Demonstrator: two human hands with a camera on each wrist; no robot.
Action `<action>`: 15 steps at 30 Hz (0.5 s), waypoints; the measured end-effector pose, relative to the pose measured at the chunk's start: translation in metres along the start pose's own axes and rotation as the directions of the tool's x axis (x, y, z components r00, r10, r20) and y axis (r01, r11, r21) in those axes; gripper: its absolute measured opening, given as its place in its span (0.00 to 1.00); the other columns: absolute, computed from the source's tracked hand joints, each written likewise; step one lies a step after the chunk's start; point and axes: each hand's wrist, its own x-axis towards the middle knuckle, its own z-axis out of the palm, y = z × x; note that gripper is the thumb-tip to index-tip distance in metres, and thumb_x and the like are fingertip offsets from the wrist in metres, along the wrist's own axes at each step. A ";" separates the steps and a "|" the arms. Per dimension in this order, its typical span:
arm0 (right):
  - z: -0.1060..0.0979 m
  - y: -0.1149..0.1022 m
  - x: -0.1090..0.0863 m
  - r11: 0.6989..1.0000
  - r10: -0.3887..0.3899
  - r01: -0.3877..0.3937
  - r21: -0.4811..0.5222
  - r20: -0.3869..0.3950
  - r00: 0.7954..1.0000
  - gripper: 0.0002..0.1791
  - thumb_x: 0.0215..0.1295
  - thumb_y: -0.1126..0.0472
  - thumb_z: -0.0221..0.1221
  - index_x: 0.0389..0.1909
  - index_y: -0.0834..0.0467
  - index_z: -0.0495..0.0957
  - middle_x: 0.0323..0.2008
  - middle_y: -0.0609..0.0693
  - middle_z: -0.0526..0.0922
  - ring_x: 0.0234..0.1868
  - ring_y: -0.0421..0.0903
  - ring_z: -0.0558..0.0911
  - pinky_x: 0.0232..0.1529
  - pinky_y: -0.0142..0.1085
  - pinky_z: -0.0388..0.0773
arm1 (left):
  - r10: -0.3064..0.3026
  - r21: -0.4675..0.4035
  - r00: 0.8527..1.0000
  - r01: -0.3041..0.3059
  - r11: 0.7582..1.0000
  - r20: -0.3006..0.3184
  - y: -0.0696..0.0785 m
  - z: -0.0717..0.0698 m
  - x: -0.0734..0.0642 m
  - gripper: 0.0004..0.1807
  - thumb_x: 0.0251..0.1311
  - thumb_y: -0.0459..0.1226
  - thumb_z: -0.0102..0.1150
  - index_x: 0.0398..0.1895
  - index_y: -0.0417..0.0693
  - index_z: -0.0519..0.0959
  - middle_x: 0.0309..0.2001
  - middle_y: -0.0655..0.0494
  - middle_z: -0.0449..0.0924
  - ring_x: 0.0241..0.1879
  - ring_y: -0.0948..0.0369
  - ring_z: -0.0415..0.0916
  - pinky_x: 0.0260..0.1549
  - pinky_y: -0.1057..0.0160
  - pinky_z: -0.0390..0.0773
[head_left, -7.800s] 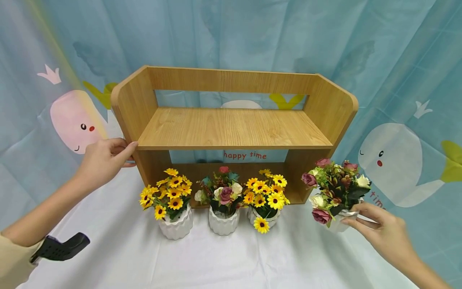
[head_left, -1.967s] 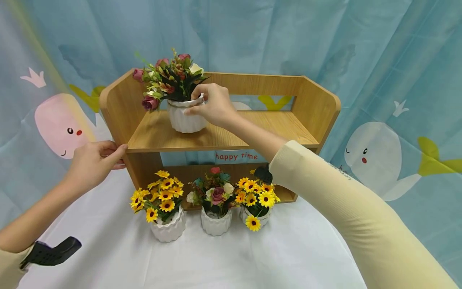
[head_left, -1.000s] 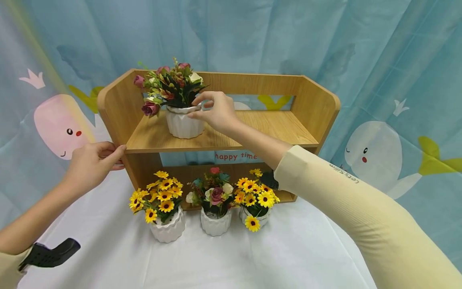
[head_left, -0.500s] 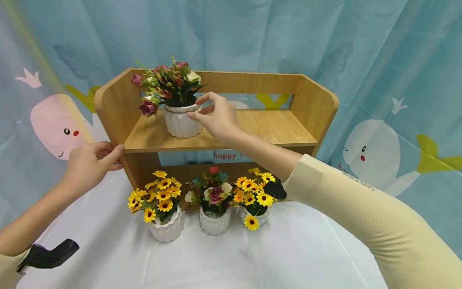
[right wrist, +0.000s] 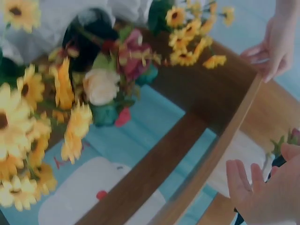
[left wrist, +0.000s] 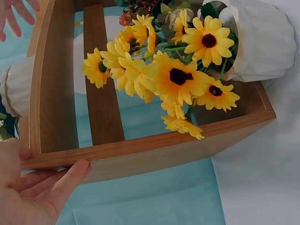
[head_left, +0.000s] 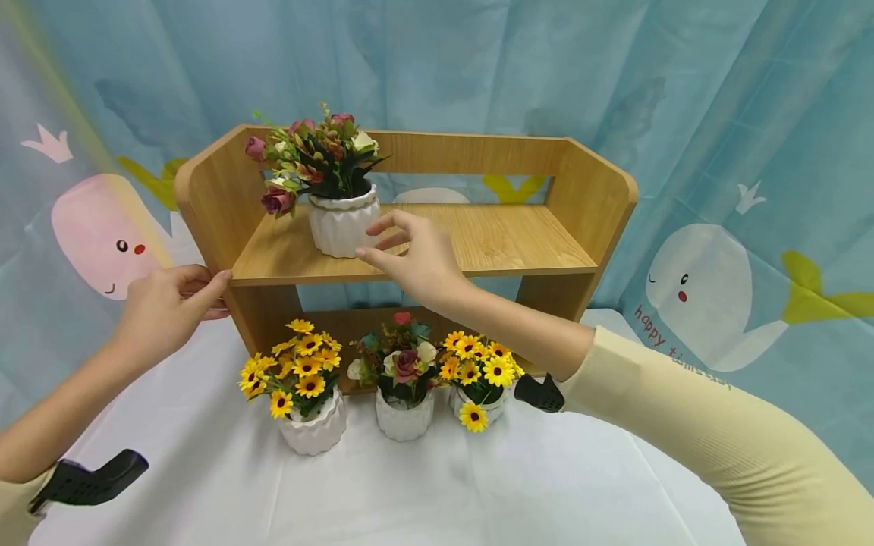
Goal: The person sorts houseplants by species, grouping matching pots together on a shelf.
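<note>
On the left part of the upper board of the wooden shelf [head_left: 492, 235] stands a white ribbed pot of artificial roses [head_left: 344, 224], upright. My right hand [head_left: 426, 262] hovers just to the right of that pot, thumb and fingers apart and nothing between them; in the right wrist view the right hand [right wrist: 267, 192] has loosely spread fingers. With thumb and fingers, my left hand [head_left: 164, 307] grips the shelf's left side at the level of the upper board. The left wrist view shows the left hand's thumb [left wrist: 70, 180] against the wooden edge.
In front of the shelf, on the white cloth [head_left: 382, 493], stand a left pot of yellow flowers [head_left: 314, 428], a middle pot of roses [head_left: 404, 417] and a right pot of yellow flowers [head_left: 478, 394]. A blue curtain [head_left: 451, 68] hangs behind.
My right hand carried the rose pot from the right side onto the upper board, set it down and let go, then moved slightly right and down. The left hand kept its grip.
</note>
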 end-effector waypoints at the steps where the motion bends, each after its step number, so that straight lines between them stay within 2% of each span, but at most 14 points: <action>1: 0.002 0.001 -0.003 1.000 0.002 -0.002 0.002 0.000 1.000 0.17 0.72 0.57 0.68 0.57 0.60 0.82 0.50 0.57 0.89 0.51 0.51 0.87 0.40 0.36 0.85 | 0.001 -0.001 1.000 -0.001 1.000 0.000 0.000 0.000 0.000 0.23 0.80 0.38 0.53 0.52 0.18 0.79 0.43 0.20 0.84 0.29 0.42 0.90 0.24 0.84 0.72; 5: 0.009 0.005 -0.012 1.000 0.009 -0.009 0.029 0.013 1.000 0.16 0.72 0.58 0.68 0.56 0.61 0.83 0.51 0.58 0.89 0.52 0.52 0.87 0.45 0.37 0.86 | -0.004 -0.002 1.000 0.004 1.000 0.005 0.000 -0.001 0.000 0.23 0.80 0.38 0.53 0.52 0.18 0.79 0.43 0.20 0.84 0.28 0.44 0.90 0.24 0.84 0.72; 7: 0.013 0.008 -0.018 0.999 0.008 -0.009 0.042 0.024 1.000 0.16 0.72 0.59 0.68 0.55 0.61 0.83 0.51 0.58 0.89 0.52 0.52 0.88 0.43 0.36 0.86 | -0.005 -0.004 1.000 0.005 1.000 0.007 0.000 -0.001 0.000 0.23 0.80 0.38 0.53 0.52 0.18 0.79 0.43 0.20 0.84 0.28 0.44 0.90 0.24 0.84 0.72; 15: 0.033 0.022 -0.041 0.999 -0.014 0.012 0.030 0.049 0.999 0.13 0.72 0.59 0.68 0.53 0.57 0.83 0.51 0.56 0.89 0.38 0.47 0.90 0.37 0.31 0.85 | 0.000 -0.003 1.000 0.000 1.000 0.005 0.001 -0.001 0.000 0.23 0.80 0.38 0.53 0.51 0.18 0.79 0.42 0.21 0.84 0.29 0.43 0.90 0.24 0.85 0.72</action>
